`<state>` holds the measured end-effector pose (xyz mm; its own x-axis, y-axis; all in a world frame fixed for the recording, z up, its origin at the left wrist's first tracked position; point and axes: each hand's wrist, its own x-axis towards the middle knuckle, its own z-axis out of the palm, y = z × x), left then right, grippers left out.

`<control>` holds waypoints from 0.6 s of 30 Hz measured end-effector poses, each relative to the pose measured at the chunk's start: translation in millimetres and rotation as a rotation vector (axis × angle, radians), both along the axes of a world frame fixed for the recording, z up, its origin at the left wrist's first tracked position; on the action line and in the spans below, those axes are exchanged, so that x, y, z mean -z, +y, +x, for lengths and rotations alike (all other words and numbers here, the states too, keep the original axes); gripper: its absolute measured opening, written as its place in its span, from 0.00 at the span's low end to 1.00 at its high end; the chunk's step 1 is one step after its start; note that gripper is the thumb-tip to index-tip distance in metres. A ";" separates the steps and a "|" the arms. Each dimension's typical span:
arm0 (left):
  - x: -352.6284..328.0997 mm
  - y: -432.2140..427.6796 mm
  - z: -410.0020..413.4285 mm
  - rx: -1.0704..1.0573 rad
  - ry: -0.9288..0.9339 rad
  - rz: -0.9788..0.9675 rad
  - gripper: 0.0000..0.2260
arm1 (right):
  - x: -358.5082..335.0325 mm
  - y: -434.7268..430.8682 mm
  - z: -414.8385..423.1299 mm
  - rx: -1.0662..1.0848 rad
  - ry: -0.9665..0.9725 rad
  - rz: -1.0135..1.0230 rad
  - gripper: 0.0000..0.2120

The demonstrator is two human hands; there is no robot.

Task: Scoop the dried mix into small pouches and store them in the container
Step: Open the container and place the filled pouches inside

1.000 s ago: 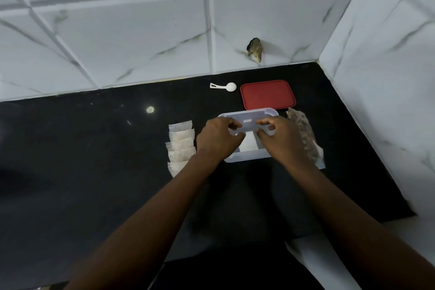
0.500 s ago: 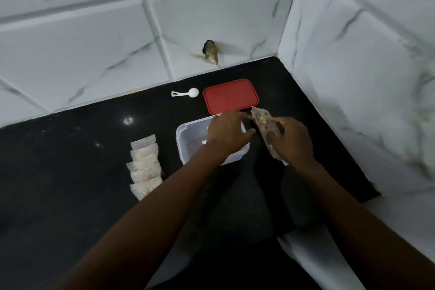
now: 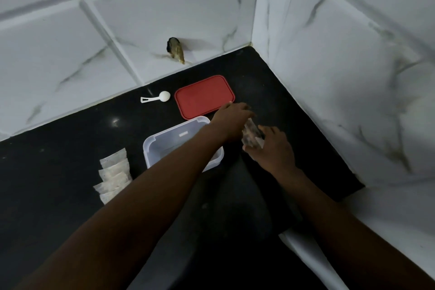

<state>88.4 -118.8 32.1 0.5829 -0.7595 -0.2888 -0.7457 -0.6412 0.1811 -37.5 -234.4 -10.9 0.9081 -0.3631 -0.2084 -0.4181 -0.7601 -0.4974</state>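
A clear plastic container (image 3: 162, 142) stands open on the black counter, my left forearm crossing over it. Right of it, both hands hold a clear bag of brownish dried mix (image 3: 252, 137): my left hand (image 3: 231, 122) grips its top, my right hand (image 3: 273, 150) holds it from below and the right. The bag is blurred. Several small filled pouches (image 3: 113, 172) lie in a stacked row left of the container. A white scoop (image 3: 157, 97) lies behind, near the wall.
The red lid (image 3: 204, 95) lies flat behind the container. White marble tile walls close the counter at the back and right, forming a corner. A dark hole with debris (image 3: 175, 50) marks the back wall. The counter's front edge runs lower right.
Both hands left the container and went right to the bag of mix, lifting it off the counter. The camera view swung toward the corner.
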 end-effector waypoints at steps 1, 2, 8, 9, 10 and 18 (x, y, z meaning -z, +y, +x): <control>1.9 -3.1 3.6 0.047 -0.006 0.034 0.29 | 3.4 -0.4 -0.1 0.015 0.008 0.013 0.37; 3.7 -5.8 7.5 0.092 -0.018 0.072 0.31 | 5.8 -0.9 -0.4 0.021 0.012 0.026 0.37; 8.0 -13.4 28.8 0.226 -0.065 0.251 0.33 | 14.8 -3.3 -1.7 0.019 0.003 0.027 0.32; 8.2 -13.3 30.9 0.229 -0.069 0.242 0.32 | 15.2 -4.2 -0.9 0.020 -0.006 0.036 0.30; 8.7 -13.1 32.2 0.232 -0.079 0.232 0.31 | 15.1 -5.7 0.0 0.023 -0.014 0.050 0.29; 19.7 -5.0 36.0 0.228 -0.155 0.270 0.29 | 13.5 -12.5 8.1 0.048 -0.036 0.031 0.28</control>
<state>124.4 -123.8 12.4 0.4598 -0.7837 -0.4176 -0.8802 -0.4646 -0.0972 -29.3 -246.8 -24.5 0.8968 -0.4004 -0.1879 -0.4353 -0.7236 -0.5356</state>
